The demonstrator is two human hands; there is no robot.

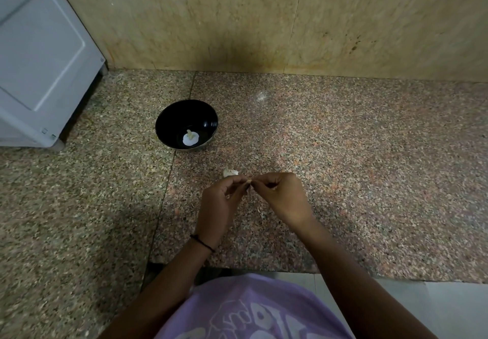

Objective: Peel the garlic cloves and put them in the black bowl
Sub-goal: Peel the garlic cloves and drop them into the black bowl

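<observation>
The black bowl (186,125) stands on the speckled granite counter (343,153), left of centre, with one pale peeled clove (189,135) lying on a white spot at its bottom. Nearer to me, my left hand (220,201) and my right hand (280,196) meet fingertip to fingertip above the counter, both pinching a small garlic clove (249,181) that is mostly hidden by the fingers. A whitish piece of garlic (230,172) lies on the counter just beyond my left hand.
A white appliance (39,61) stands at the far left on the counter. A beige stone wall (264,21) closes off the back. The counter's front edge (264,270) runs just below my forearms. Small bits of skin (262,213) lie under my hands.
</observation>
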